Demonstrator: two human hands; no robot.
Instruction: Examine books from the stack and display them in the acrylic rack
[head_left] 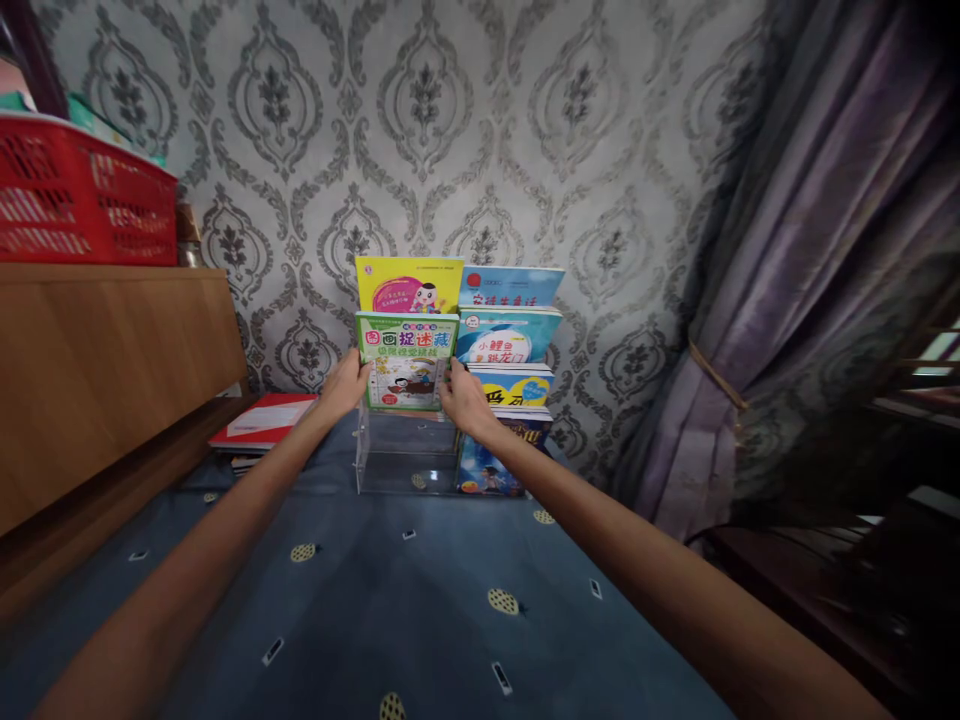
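Note:
Between my two hands a green children's book [409, 362] stands upright in a clear acrylic book rack [405, 468]. My left hand [348, 384] is closed on the book's left edge, and my right hand [463, 394] grips its right edge. Behind it rises a yellow book [409, 283] in the rack's top tier. The right column bears a blue book [512, 286] at the top, then a teal book [510, 336], a yellow and blue book [517, 388], and a dark blue book [491, 468] at the bottom. Below the green book the left tiers show bare clear plastic.
A blue cloth with pineapple prints [420, 600] covers the surface. Red books or folders [262, 420] lie stacked at left, beside a wooden cabinet [112, 380] with a red basket [86, 190] on it. A tied curtain [720, 350] hangs at right; patterned wallpaper [427, 130] is behind.

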